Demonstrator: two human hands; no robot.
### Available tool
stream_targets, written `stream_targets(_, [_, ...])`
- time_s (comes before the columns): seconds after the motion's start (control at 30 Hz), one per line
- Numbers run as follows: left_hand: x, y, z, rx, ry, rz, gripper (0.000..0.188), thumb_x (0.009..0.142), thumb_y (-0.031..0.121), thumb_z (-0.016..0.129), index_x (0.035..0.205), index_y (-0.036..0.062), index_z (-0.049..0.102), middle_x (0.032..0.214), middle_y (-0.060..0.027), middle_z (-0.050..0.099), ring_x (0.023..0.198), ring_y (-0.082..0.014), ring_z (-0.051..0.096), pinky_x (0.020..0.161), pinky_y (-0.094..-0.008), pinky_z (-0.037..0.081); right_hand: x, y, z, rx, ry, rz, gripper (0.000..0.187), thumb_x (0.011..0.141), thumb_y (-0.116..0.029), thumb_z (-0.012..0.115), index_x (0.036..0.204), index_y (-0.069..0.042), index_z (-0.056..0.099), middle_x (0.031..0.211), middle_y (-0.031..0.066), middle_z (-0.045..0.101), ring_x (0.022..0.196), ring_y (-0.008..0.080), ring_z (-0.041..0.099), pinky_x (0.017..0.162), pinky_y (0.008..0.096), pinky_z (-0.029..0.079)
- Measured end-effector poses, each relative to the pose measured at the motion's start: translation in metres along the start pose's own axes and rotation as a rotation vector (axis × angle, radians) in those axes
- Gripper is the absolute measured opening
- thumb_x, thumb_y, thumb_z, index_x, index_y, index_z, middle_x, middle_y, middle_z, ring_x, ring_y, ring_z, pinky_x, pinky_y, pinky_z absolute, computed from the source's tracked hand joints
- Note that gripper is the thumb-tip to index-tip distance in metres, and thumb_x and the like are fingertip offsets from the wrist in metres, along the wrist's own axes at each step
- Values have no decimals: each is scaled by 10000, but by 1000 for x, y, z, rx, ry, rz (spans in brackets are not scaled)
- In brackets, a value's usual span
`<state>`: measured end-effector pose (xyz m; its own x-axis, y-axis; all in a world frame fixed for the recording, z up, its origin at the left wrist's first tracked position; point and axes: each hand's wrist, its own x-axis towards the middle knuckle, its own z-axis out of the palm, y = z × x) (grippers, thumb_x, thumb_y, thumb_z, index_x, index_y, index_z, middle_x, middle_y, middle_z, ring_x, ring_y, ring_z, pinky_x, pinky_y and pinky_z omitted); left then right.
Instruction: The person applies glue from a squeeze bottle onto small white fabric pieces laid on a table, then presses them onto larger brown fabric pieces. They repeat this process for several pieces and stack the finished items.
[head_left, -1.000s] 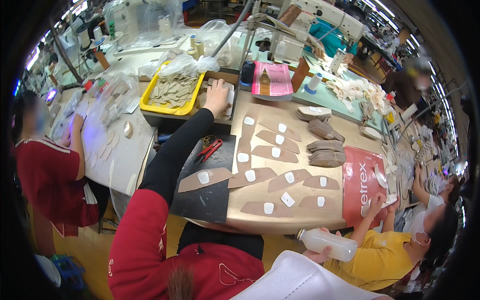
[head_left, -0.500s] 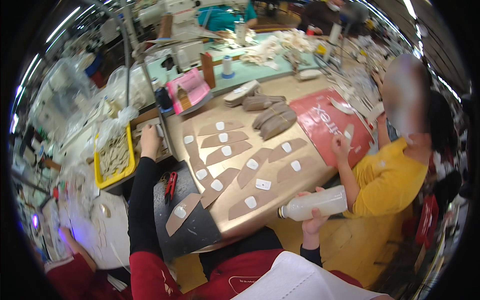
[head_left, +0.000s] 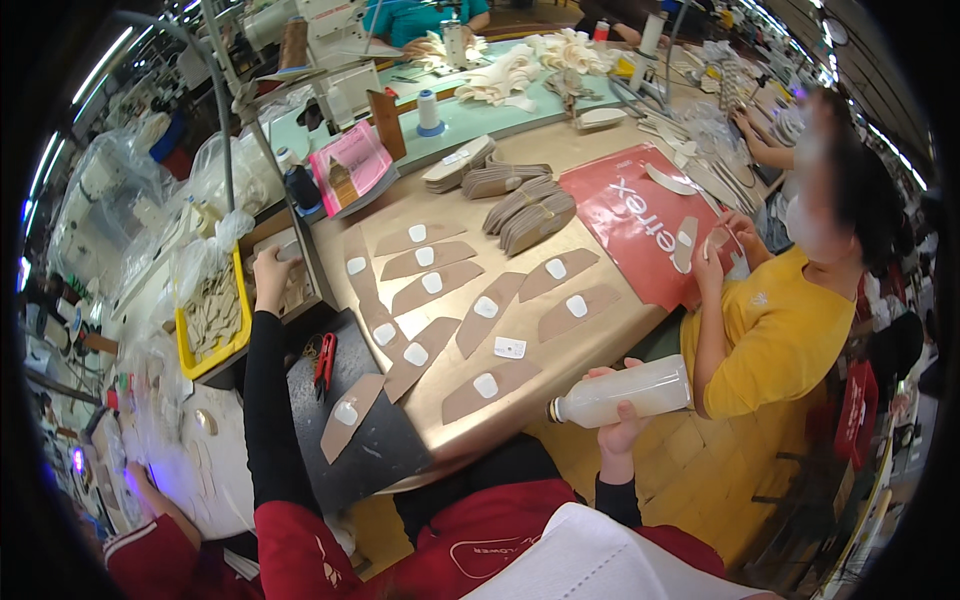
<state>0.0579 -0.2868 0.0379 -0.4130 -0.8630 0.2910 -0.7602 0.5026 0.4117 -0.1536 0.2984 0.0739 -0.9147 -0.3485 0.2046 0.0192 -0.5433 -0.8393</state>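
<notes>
My right hand [head_left: 622, 428] grips a translucent bottle [head_left: 630, 392] of whitish contents, lying sideways past the table's front edge with its narrow neck pointing left. My left arm reaches forward to an open box [head_left: 318, 290], where my left hand [head_left: 270, 278] is closed at a small greyish piece; its kind is unclear. Between my hands several brown fabric pieces [head_left: 480, 392] are laid out, each bearing a white patch [head_left: 486, 385]. One more brown piece [head_left: 352, 418] rests on the dark mat [head_left: 390, 450]. Red-handled thread snips [head_left: 325, 362] lie beside the box.
A yellow tray [head_left: 187, 345] of small beige pieces stands left of the box. Bundled brown pieces [head_left: 530, 215] and a red sheet [head_left: 625, 225] lie farther back. A co-worker in yellow [head_left: 765, 340] handles pieces at the right. Thread cones [head_left: 428, 112] stand behind.
The whole view has shifted slightly, moving the table up and left in the picture. My left hand stays in the box and my right keeps the bottle. The co-worker's hands have come together.
</notes>
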Motion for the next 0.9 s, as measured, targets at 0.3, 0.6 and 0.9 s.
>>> stream_targets(0.3, [-12, 14, 11, 205, 102, 157, 288, 862, 185, 705, 1004, -14, 552, 873, -258, 663, 858, -457, 656, 737, -544, 522, 0, 6, -3, -103, -3, -5, 784, 831, -458, 699, 1390, -10, 381, 1066, 258, 635, 932, 348, 653, 841, 460, 556])
stream_targets(0.6, [-23, 28, -4, -62, 143, 45, 316, 821, 98, 707, 1109, 26, 598, 937, -238, 684, 946, -429, 655, 795, -516, 526, -3, 10, 2, -89, -31, 28, 787, 828, -463, 708, 1393, -28, 377, 1060, 266, 636, 941, 344, 647, 835, 455, 549])
stream_targets(0.9, [-29, 42, -7, 224, 215, 178, 93, 831, -4, 569, 876, -9, 651, 981, -201, 634, 962, -369, 652, 796, -452, 566, -1, 3, 8, -173, -60, 93, 896, 803, -520, 724, 1432, -9, 344, 1089, 254, 610, 1031, 368, 602, 924, 476, 499])
